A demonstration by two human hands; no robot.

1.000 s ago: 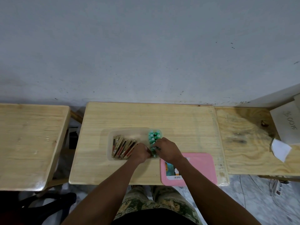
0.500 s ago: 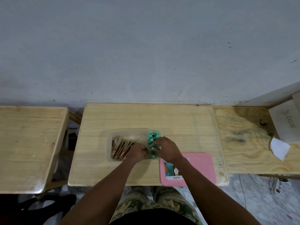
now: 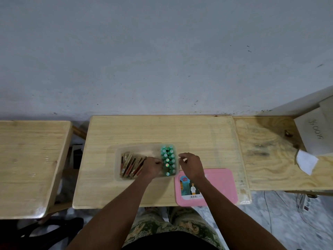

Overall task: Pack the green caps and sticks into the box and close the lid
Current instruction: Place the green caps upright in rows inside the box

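Observation:
A clear plastic box (image 3: 117, 160) lies on the middle wooden table. Several green caps (image 3: 169, 159) stand in two rows at its right end. Several brown and red sticks (image 3: 130, 165) lean together at its left end. My left hand (image 3: 152, 167) rests inside the box between sticks and caps, fingers curled against the caps; whether it grips anything is hidden. My right hand (image 3: 191, 165) hovers just right of the box, fingers apart and holding nothing. The pink lid (image 3: 219, 186) lies flat on the table to the right, partly under my right wrist.
A second wooden table (image 3: 30, 159) stands to the left, across a gap. A plywood table (image 3: 270, 154) adjoins on the right, carrying a white box (image 3: 313, 134) and a white paper scrap (image 3: 306, 161). A grey wall rises just behind. Cables (image 3: 304, 204) lie on the floor at right.
My right hand has lifted off the green caps and moved right, out of the box, with its fingers spread. The left hand has stayed in the box.

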